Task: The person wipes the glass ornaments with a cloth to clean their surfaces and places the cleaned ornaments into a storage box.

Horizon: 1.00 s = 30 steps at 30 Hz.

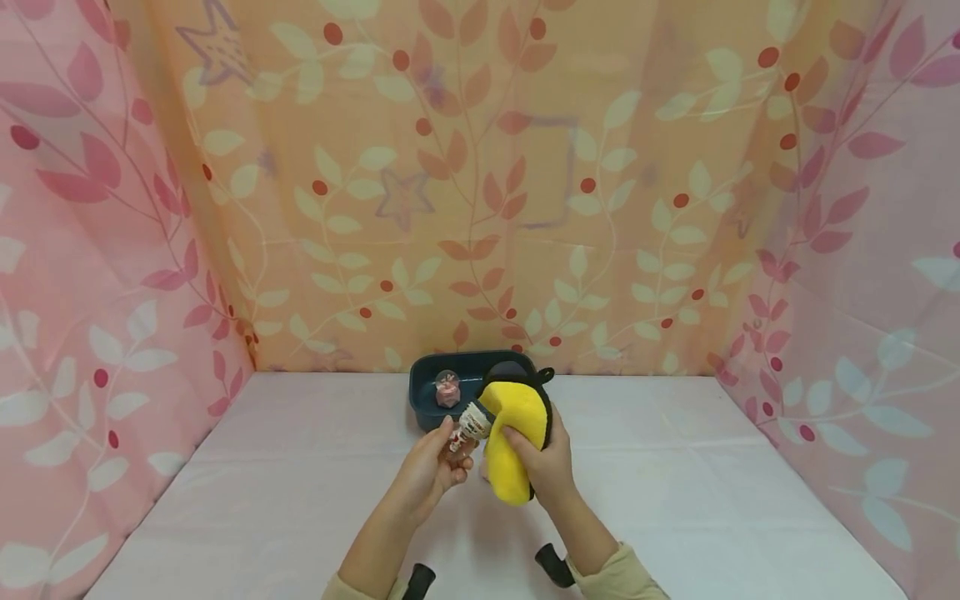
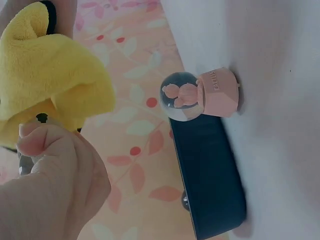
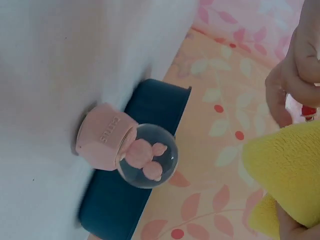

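Observation:
My left hand grips a small snow globe with a clear dome and a whitish body; its far end meets the yellow cloth. In the left wrist view, my fingers and the cloth hide most of it. My right hand holds the yellow cloth, which has a black edge and a hanging loop, thumb pressed across its front. Below the hands, a pink snow globe with pink figures stands upright on the table, mostly hidden by the hands and cloth in the head view.
A dark blue tray stands behind the hands near the back of the white table. Inside it are another pink snow globe and a dark rounded shape. Patterned curtains enclose the table's back and sides.

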Motion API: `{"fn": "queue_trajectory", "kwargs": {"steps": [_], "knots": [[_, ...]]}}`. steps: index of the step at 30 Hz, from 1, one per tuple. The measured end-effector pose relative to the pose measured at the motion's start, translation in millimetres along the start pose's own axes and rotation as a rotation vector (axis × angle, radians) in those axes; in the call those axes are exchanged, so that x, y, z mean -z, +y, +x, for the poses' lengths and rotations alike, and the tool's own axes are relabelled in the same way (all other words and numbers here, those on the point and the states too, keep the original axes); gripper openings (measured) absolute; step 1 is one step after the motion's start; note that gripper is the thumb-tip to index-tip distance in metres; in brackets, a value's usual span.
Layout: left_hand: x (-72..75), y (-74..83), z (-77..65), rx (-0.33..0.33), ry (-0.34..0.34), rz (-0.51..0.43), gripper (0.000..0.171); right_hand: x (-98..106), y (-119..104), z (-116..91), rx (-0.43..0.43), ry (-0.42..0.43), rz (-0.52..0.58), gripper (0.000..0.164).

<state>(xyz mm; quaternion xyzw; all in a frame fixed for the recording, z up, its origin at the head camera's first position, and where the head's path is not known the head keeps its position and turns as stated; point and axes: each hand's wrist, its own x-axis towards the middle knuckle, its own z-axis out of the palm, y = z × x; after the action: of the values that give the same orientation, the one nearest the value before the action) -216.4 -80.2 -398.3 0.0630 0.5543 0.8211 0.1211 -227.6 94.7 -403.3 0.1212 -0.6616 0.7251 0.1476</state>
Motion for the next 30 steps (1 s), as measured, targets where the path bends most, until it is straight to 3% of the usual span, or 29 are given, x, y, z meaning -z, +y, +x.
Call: {"fn": "queue_trajectory", "kwargs": {"steps": [7, 14, 17, 24, 30], "knots": [[-5.5, 2.4, -1.8, 0.010, -0.018, 0.028, 0.046, -7.0, 0.1, -1.2, 0.024, -0.196, -0.092, 0.053], [-5.8, 2.4, -3.6, 0.002, -0.017, 0.094, 0.065, -8.5, -1.0, 1.0, -0.012, -0.236, -0.057, 0.060], [-4.9, 1.7, -4.2, 0.003, -0.031, 0.088, 0.070, -8.9, -0.3, 1.7, -0.013, -0.210, -0.074, 0.058], [-3.9, -0.7, -3.8, -0.021, -0.104, 0.051, 0.041, -7.7, 2.9, 1.7, -0.022, -0.093, -0.057, 0.048], [-1.8, -1.6, -4.5, -0.032, -0.106, 0.080, 0.038, -4.4, 5.9, 4.4, -0.066, -0.019, 0.030, 0.044]]}}
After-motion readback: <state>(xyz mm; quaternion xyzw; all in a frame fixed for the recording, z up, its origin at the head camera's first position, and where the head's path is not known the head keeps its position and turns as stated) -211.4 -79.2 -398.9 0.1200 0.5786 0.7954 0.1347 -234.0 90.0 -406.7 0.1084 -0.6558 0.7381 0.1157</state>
